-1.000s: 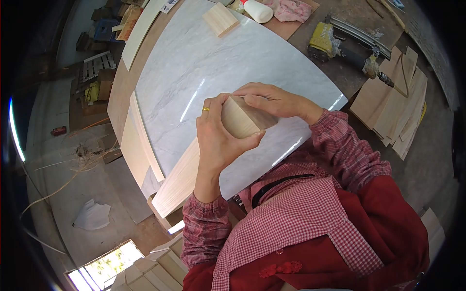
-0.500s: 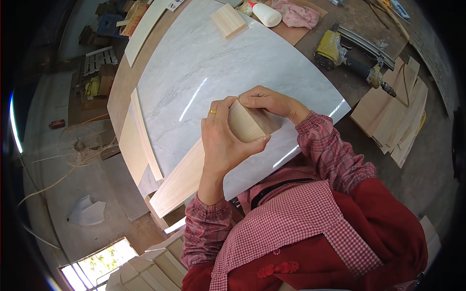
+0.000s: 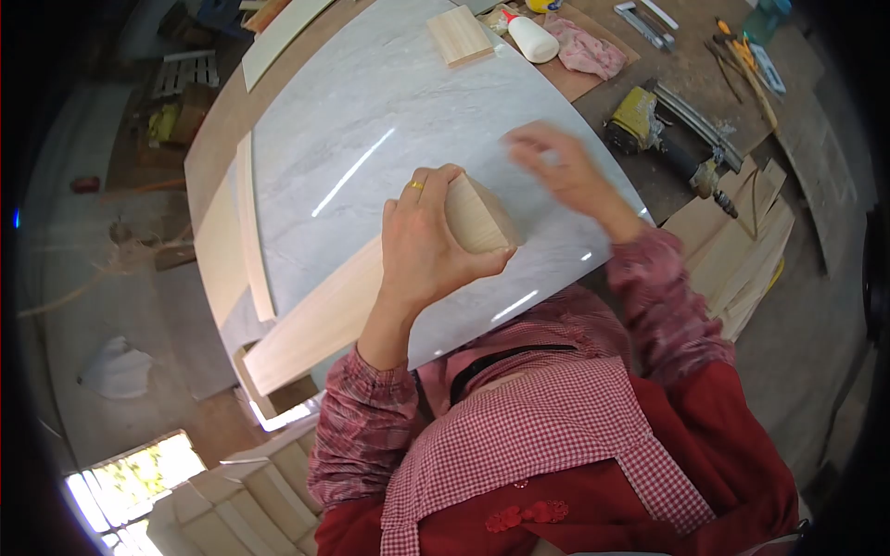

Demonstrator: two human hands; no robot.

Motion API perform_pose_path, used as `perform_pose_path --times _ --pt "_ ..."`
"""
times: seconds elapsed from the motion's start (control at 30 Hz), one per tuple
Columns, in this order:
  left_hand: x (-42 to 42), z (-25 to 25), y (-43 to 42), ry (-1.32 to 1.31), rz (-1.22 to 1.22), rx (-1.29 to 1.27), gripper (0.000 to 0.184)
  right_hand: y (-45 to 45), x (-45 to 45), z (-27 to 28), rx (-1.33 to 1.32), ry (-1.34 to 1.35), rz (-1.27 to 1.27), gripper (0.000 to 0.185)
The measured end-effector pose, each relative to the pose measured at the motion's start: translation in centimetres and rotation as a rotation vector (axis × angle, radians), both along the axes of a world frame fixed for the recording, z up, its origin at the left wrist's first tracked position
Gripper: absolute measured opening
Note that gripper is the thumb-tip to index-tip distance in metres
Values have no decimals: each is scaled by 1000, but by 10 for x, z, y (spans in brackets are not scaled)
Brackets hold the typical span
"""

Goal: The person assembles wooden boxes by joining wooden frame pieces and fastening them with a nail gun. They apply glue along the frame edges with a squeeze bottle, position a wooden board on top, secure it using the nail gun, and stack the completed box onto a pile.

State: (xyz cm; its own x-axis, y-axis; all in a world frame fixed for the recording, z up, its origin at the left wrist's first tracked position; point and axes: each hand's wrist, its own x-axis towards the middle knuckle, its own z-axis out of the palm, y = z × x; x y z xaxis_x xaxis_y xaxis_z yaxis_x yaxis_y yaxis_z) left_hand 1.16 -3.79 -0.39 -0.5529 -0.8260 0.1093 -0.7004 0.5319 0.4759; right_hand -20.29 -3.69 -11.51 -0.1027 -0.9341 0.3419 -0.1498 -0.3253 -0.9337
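My left hand (image 3: 422, 236), with a ring on one finger, grips a pale wooden block (image 3: 477, 215) between thumb and fingers over the marble-patterned board (image 3: 362, 111). To the right of the block, my right hand (image 3: 561, 171) is in the air, blurred, its fingers apart and nothing in them. A long wooden board (image 3: 320, 320) runs below my left wrist. Another flat wooden piece (image 3: 460, 37) lies at the far edge of the marble-patterned board.
A white glue bottle (image 3: 532, 37) and a pink cloth (image 3: 591, 51) lie at the back. A yellow and black nail gun (image 3: 654, 134) rests at the right, above stacked thin boards (image 3: 732, 241). A narrow strip (image 3: 250, 227) lies at the left.
My right hand has let go of the block and moved away to the right. My left hand still holds the block. The whole view has shifted somewhat.
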Motion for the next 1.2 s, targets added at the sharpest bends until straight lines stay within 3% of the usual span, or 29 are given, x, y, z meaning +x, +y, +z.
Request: perform_pose_path --times 0.03,0.2,0.27,0.33,0.37,0.4,0.43,0.6,0.8,1.0,1.2 --pt "0 0 0 27 23 5 84 12 -24 -10 5 27 23 24" --pt "5 -6 4 -22 18 -77 82 65 -157 1 301 863 -483 60" --pt "8 -10 6 3 37 -88 82 80 -194 -48 250 998 -339 68" --pt "8 -12 7 22 46 -104 82 83 -204 -48 202 1123 -203 75" --pt "10 -13 7 49 65 -109 82 79 -195 -37 186 1152 -194 75" --pt "11 -15 8 -11 26 -197 82 74 -186 -27 487 1073 -204 77" --pt "11 -17 10 13 43 -198 82 66 -186 -19 476 1100 -199 77" --pt "17 -22 18 -36 41 -271 86 34 -176 21 700 1203 -249 48" --pt "19 -25 18 -72 20 -308 80 58 -122 145 667 1196 -113 38" --pt "20 -21 21 -98 23 -287 68 87 -62 198 269 948 74 61" --pt "20 -22 21 -87 26 -289 61 94 -14 233 391 1068 191 75"
